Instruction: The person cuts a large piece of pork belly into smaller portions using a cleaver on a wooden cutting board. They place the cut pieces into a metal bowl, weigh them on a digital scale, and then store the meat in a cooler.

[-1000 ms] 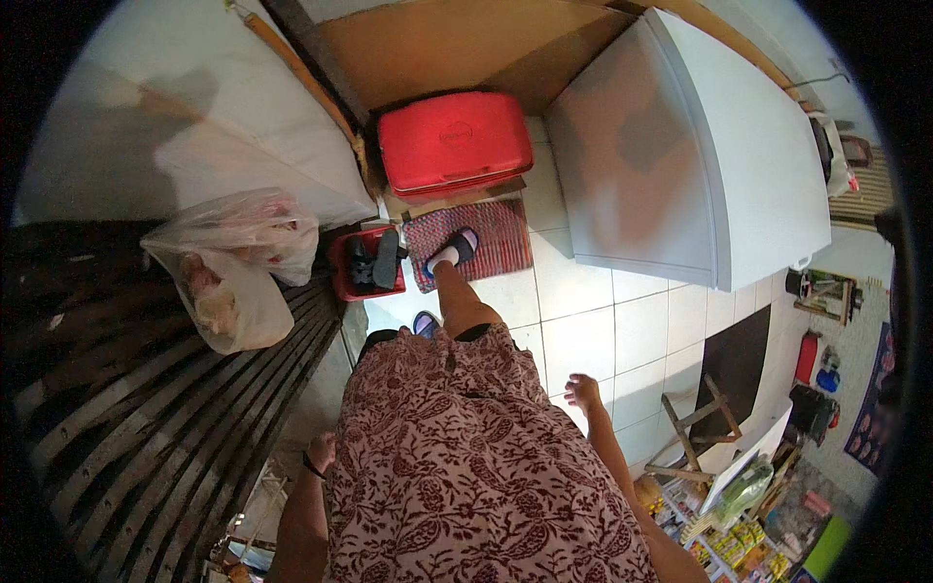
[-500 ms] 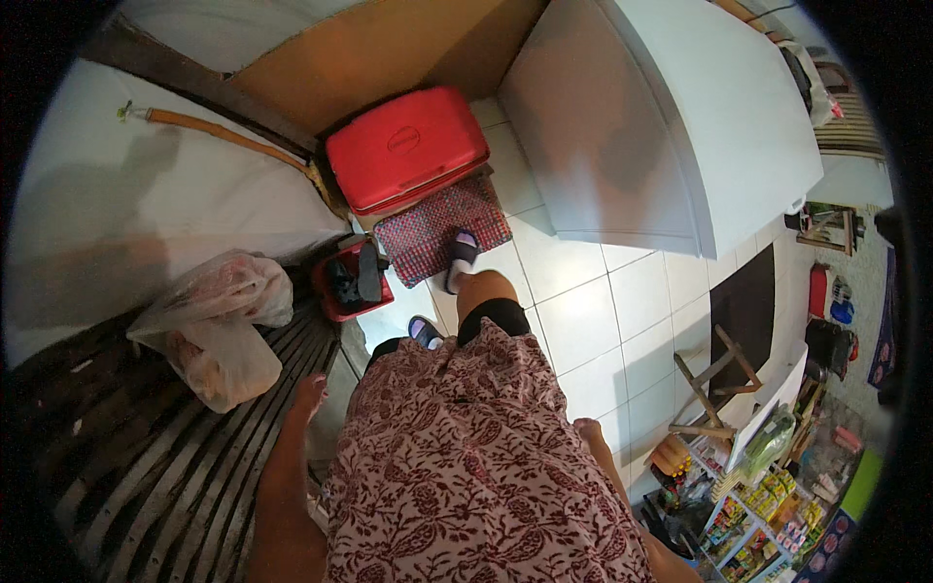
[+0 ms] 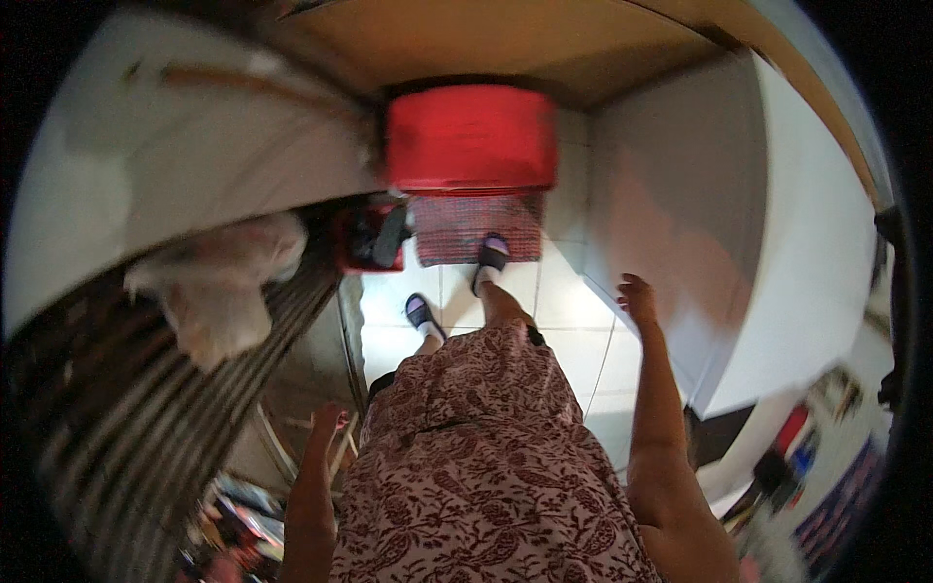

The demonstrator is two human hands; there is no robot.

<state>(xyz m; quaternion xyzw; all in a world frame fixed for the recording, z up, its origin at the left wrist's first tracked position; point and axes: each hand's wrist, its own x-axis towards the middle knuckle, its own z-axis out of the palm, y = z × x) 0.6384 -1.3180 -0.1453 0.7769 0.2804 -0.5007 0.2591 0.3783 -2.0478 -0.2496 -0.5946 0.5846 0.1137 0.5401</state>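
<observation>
My left hand [image 3: 328, 420] hangs low at my side by the slatted bench, small and smeared; its fingers look loose, with nothing visible in them. My right hand [image 3: 636, 296] is raised forward next to the white cabinet-like box [image 3: 680, 204], fingers apart and slightly bent, holding nothing. I cannot tell whether it touches the box's side. Ahead of my feet, a red cooler box [image 3: 471, 136] stands at the back against a brown panel. A woven red-and-grey mat [image 3: 452, 228] lies in front of it, with my right foot in a dark slipper [image 3: 494, 251] at its edge.
A dark slatted bench [image 3: 126, 428] runs along the left, bearing a filled translucent plastic bag [image 3: 224, 301]. A red bin [image 3: 352, 255] with dark footwear sits at the bench's far end. White floor tiles [image 3: 569, 291] lie between bench and box. Blurred goods [image 3: 243, 530] show at lower left.
My view has turned right, so the cooler box now sits straighter ahead. My right hand has come up and forward from my side toward the white box. My left hand still hangs low.
</observation>
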